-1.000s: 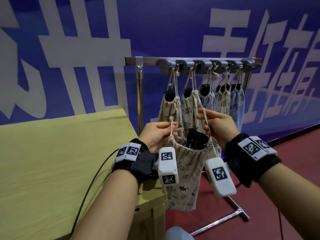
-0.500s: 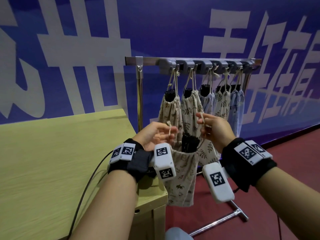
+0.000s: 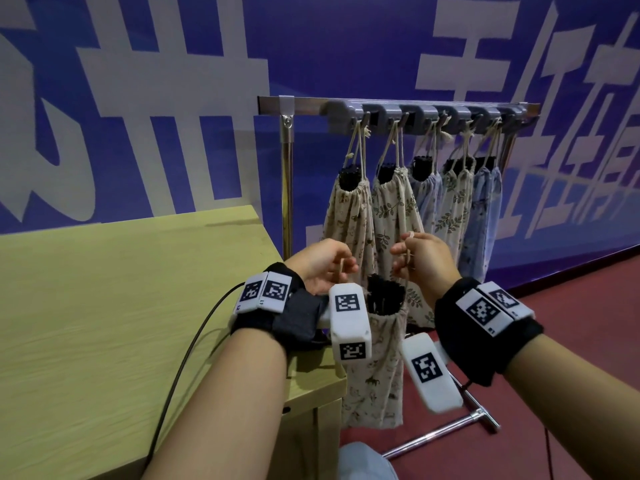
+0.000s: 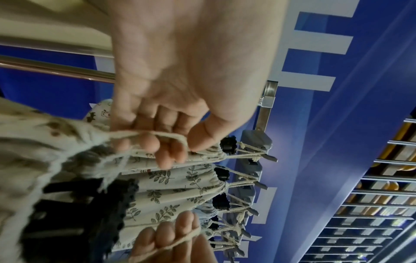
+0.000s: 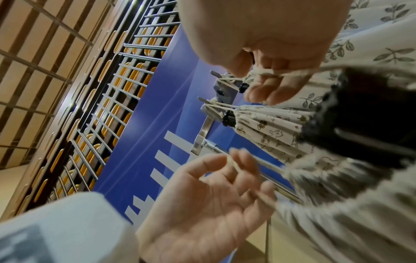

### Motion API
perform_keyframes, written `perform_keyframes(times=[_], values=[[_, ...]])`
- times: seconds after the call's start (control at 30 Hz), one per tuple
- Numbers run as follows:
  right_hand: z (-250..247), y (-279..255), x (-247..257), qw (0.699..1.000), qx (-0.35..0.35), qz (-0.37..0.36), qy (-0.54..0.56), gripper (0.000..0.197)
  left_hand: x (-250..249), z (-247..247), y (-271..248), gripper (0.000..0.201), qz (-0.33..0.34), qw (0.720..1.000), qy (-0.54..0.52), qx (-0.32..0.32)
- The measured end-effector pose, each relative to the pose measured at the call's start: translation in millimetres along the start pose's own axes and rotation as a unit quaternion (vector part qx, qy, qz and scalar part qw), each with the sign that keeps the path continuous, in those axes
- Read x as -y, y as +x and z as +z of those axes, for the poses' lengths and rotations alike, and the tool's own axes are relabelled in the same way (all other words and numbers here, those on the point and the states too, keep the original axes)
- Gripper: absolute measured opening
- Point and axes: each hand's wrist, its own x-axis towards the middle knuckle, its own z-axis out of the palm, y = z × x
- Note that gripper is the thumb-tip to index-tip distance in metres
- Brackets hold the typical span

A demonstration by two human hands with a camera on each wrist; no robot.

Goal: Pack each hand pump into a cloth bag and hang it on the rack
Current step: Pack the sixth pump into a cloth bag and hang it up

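Note:
A cream printed cloth bag point(image 3: 375, 372) hangs between my hands, and the black top of a hand pump point(image 3: 385, 299) sticks out of its gathered mouth. My left hand point(image 3: 343, 268) pinches one drawstring point(image 4: 157, 135) between thumb and fingers. My right hand point(image 3: 403, 251) pinches the other drawstring point(image 5: 265, 73). The bag hangs in front of and below the rack's hook rail point(image 3: 415, 110). Several filled bags point(image 3: 394, 209) hang there by their strings, black pump tops showing.
A yellow-green table point(image 3: 121, 306) stands to the left, its corner just under my left wrist. The rack's steel post point(image 3: 286, 188) rises beside it, and its foot bar point(image 3: 440, 434) lies on the red floor. A blue banner wall is behind.
The bag's mouth, wide open a second ago, has drawn in around the pump. My hands have shifted a little closer together, still holding the drawstrings.

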Motion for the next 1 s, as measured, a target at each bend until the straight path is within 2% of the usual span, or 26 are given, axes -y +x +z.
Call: perform_keyframes(times=[0.17,0.27,0.37,0.47,0.53,0.6,0.7,0.77,0.87,1.0], values=[[4,-3,-3,1.000,0.002,-0.019,-0.001,0.020,1,0,6,0.014,-0.040,0.999,-0.006,-0.028],[8,-4,-2,0.999,-0.001,-0.033,-0.010,0.024,4,-2,9,0.028,-0.045,0.998,0.011,-0.044],[11,-5,-1,0.999,0.000,-0.035,-0.002,0.023,3,-1,7,0.014,-0.051,0.997,0.046,-0.038],[12,-6,-2,1.000,-0.004,-0.026,0.000,0.021,3,4,3,0.013,-0.052,0.992,0.110,-0.018],[12,-6,-5,0.999,-0.010,-0.027,-0.020,0.023,4,6,3,0.025,-0.031,0.993,0.111,-0.003],[11,-4,-9,0.998,-0.012,-0.034,-0.049,0.028,2,6,3,0.026,0.002,0.997,0.074,0.010],[6,1,-16,0.988,-0.017,-0.054,-0.141,0.047,0,6,1,0.027,0.065,0.997,0.049,-0.010],[1,2,-19,0.974,-0.015,-0.081,-0.211,0.061,-1,9,-1,0.025,0.102,0.994,0.030,-0.021],[-2,-1,-16,0.934,0.006,-0.136,-0.330,0.070,-2,14,-2,0.016,0.129,0.990,-0.008,-0.050],[4,-5,-10,0.914,0.064,-0.146,-0.374,0.075,-4,14,0,0.011,0.152,0.985,-0.032,-0.071]])
